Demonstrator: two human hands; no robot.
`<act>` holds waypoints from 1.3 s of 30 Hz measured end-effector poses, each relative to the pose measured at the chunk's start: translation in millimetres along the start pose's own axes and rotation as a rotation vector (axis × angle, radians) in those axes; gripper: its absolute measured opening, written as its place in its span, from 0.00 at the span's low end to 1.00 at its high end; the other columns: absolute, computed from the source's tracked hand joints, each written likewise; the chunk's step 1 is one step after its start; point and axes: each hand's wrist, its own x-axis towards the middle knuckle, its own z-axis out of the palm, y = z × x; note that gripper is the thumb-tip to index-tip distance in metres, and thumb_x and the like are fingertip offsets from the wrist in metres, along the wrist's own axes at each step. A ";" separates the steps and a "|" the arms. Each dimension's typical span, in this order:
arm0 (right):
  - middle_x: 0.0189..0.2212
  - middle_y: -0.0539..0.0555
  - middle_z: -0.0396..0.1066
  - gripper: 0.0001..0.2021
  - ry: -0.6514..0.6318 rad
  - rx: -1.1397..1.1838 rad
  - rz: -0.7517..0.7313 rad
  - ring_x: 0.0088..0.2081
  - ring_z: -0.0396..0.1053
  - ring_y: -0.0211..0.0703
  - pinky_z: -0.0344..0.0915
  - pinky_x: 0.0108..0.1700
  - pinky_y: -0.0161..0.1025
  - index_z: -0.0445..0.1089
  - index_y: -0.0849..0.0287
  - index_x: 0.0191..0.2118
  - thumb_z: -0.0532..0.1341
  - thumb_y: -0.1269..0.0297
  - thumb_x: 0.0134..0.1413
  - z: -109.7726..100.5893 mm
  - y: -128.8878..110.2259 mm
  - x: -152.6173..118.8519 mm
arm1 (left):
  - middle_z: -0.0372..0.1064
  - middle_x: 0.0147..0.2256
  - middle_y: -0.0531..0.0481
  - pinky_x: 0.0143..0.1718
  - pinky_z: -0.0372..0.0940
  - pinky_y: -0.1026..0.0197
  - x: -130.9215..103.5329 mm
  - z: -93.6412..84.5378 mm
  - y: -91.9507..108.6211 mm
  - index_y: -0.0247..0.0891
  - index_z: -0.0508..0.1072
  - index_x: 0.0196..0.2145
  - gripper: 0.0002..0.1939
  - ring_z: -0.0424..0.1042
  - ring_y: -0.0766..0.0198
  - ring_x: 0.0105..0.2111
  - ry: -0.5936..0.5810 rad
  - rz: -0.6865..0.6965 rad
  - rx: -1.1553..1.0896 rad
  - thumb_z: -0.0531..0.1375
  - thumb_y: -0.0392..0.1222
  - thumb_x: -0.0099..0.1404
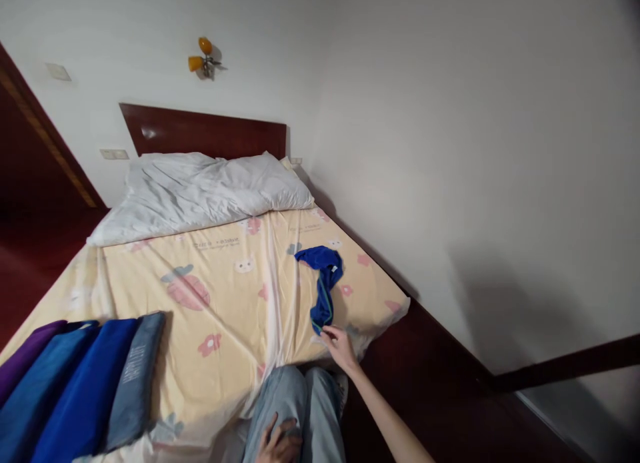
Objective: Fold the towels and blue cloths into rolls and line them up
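Note:
A crumpled blue cloth [323, 280] with a light trim lies on the yellow patterned bedsheet [225, 283] near the bed's right edge. My right hand [340, 346] reaches out to the cloth's near end, its fingertips touching or pinching that end; the grip itself is too small to make out. My left hand [280, 443] rests on my thigh, on light blue jeans [300, 403], fingers spread and holding nothing.
Several folded cloths [75, 383] in purple, blue and grey lie in a row at the bed's near left corner. A white pillow [200, 190] sits against the dark wooden headboard [200, 130]. A white wall [450, 183] runs close along the bed's right side.

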 end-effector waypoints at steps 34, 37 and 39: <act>0.40 0.56 0.73 0.14 0.301 0.189 -0.424 0.43 0.75 0.44 0.73 0.50 0.41 0.75 0.60 0.40 0.66 0.54 0.56 -121.2 -223.1 106.7 | 0.75 0.52 0.46 0.59 0.67 0.51 1.4 -68.1 59.1 0.48 0.73 0.53 0.19 0.72 0.55 0.54 -0.160 -0.625 -0.653 0.50 0.38 0.69; 0.42 0.57 0.73 0.14 0.236 0.195 -0.349 0.45 0.75 0.45 0.72 0.52 0.40 0.76 0.60 0.40 0.66 0.54 0.57 -113.9 -216.1 67.3 | 0.76 0.50 0.47 0.57 0.68 0.51 -2.9 -77.9 57.8 0.47 0.74 0.51 0.16 0.74 0.54 0.51 -0.111 -0.719 -0.703 0.52 0.43 0.70; 0.41 0.57 0.73 0.13 0.102 0.205 -0.296 0.44 0.75 0.44 0.73 0.51 0.39 0.76 0.59 0.39 0.66 0.54 0.57 -105.0 -216.0 47.0 | 0.77 0.48 0.45 0.55 0.69 0.52 -2.9 -84.3 54.3 0.44 0.75 0.50 0.15 0.75 0.54 0.50 -0.048 -0.771 -0.752 0.53 0.47 0.71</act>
